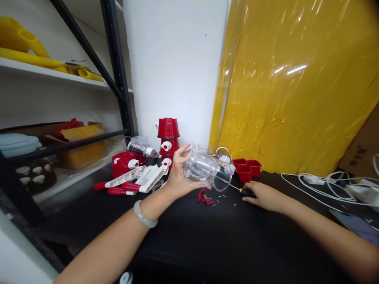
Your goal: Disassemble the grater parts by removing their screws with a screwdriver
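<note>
My left hand (179, 173) is closed around a clear plastic grater housing (199, 170), held tilted above the black table, with its round open end (222, 178) facing right. My right hand (260, 196) grips the dark handle of a screwdriver (243, 192). Its thin shaft points left toward the round end; whether the tip touches the housing I cannot tell. Beneath the housing lie small red plastic parts (208, 202) and several little metal pins or screws (219, 196).
White levers with red handles (148, 179) lie at left beside a red base (124, 165). Behind stand stacked red bases (168, 136), a clear grater assembly (139, 146) and red cups (246, 169). White cables (314, 185) and a phone (355, 225) lie at right; a shelf rack (118, 71) borders the left.
</note>
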`<act>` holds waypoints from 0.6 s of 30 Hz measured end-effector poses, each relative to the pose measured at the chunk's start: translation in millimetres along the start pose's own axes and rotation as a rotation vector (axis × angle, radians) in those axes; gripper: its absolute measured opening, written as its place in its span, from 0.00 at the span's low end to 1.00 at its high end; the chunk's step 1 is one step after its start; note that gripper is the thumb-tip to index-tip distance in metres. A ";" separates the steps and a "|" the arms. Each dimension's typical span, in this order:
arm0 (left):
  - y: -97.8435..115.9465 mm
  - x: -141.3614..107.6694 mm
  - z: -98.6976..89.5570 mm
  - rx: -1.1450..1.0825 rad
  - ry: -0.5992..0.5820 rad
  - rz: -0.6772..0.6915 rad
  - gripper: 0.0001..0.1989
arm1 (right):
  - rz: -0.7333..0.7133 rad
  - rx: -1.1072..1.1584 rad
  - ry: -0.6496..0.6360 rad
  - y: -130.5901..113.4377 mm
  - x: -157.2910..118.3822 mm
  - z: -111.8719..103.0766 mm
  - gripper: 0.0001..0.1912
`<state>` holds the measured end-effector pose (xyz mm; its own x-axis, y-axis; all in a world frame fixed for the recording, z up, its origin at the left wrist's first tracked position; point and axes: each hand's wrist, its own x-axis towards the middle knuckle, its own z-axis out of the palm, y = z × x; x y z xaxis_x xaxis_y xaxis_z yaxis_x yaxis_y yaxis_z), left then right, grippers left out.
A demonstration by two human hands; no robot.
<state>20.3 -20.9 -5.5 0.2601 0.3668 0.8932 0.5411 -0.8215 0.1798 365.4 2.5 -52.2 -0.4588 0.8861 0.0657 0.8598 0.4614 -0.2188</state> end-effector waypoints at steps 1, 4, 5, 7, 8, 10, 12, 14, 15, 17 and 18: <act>-1.1 -0.3 1.4 -0.030 0.019 0.012 0.48 | -0.004 -0.017 0.001 1.5 -0.7 1.5 0.18; -3.7 -0.9 4.6 -0.091 0.117 0.060 0.50 | -0.014 -0.059 0.028 5.4 -2.8 0.9 0.14; -4.4 -0.8 4.8 -0.093 0.121 0.080 0.51 | -0.012 -0.072 0.046 6.6 -4.6 -0.8 0.14; -5.5 -0.4 3.5 -0.087 0.112 0.109 0.52 | 0.001 -0.096 0.093 9.0 -11.3 -6.5 0.14; -5.8 0.0 2.3 -0.081 0.093 0.116 0.52 | 0.010 -0.106 0.119 10.5 -16.9 -10.6 0.15; -5.9 0.9 -1.0 -0.054 0.033 0.105 0.51 | 0.031 -0.127 0.169 14.5 -33.3 -20.8 0.16; -5.2 2.2 -4.6 -0.023 -0.033 0.070 0.50 | 0.071 -0.152 0.220 20.1 -56.7 -33.0 0.18; -3.6 4.2 -8.1 0.001 -0.101 0.022 0.50 | 0.127 -0.184 0.281 26.3 -85.1 -45.5 0.20; -2.6 5.4 -10.1 0.011 -0.131 -0.005 0.50 | 0.153 -0.205 0.331 28.7 -99.9 -51.4 0.21; -0.3 8.6 -14.8 0.035 -0.212 -0.079 0.49 | 0.107 -0.242 0.482 29.9 -127.6 -61.2 0.19; 0.7 10.4 -17.6 0.035 -0.262 -0.126 0.49 | 0.051 -0.255 0.550 28.2 -139.2 -64.9 0.18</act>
<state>9.3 -25.3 11.2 0.3849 0.5687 0.7269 0.6079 -0.7488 0.2640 468.1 -105.0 -4.3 -0.2911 0.7687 0.5696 0.9354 0.3535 0.0011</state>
